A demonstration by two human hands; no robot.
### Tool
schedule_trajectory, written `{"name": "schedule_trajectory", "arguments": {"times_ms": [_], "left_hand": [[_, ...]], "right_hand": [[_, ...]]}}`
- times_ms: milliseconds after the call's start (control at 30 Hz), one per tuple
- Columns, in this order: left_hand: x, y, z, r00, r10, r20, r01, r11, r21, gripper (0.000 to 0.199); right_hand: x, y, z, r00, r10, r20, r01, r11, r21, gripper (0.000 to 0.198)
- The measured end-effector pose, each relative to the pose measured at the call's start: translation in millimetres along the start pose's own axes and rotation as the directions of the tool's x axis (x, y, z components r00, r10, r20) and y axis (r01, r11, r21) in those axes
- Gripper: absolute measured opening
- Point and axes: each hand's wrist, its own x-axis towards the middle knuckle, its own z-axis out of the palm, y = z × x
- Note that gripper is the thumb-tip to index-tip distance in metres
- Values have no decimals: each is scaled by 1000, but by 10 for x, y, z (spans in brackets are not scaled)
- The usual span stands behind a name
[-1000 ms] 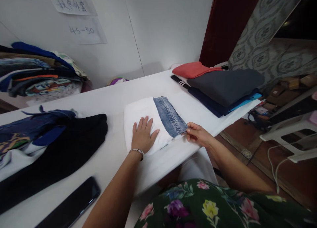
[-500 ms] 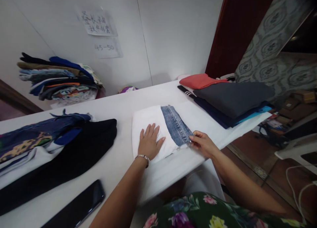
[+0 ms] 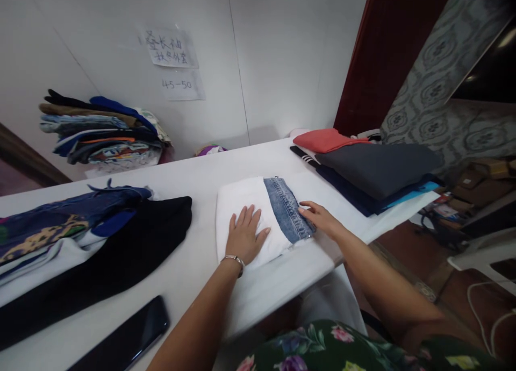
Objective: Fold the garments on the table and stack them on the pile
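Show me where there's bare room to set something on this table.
Bare table shows behind the folded garment, toward the wall, and in a strip between the garment and black clothing. It's crowded at left with that clothing and the phone, at right by the stacked clothes, and mid-table, where the left hand and right hand touch the garment.

The left hand [image 3: 245,237] hides part of the white cloth [image 3: 241,192].

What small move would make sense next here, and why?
Probably a light smoothing stroke along the denim strip with the right hand: its fingertips are already at the strip's outer edge, while the left hand lies spread on the white cloth alongside.
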Motion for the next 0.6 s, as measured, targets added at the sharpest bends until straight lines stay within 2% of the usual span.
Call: {"name": "schedule_trajectory", "arguments": {"times_ms": [100,267,400,500,600], "left_hand": [[-2,-2,-1,1000,0,3,0,1000,-5,56],[-8,3,-11,1000,-5,11,5,1000,-10,57],[-8,1,-10,1000,-2,18,3,1000,-14,57],[-8,1,-1,1000,-1,20,2,1000,-15,58],[-9,2,3,1000,-1,21,1,1000,-14,58]], "right_hand": [[154,-11,105,999,2,-34,-2,1000,-6,40],[189,25,193,998,-50,37,49,998,25,35],[193,69,183,997,-71,-15,71,997,-3,29],[203,126,167,998,-32,-61,35,999,42,24],[184,173,152,999,12,-39,-8,996,87,23]]}}
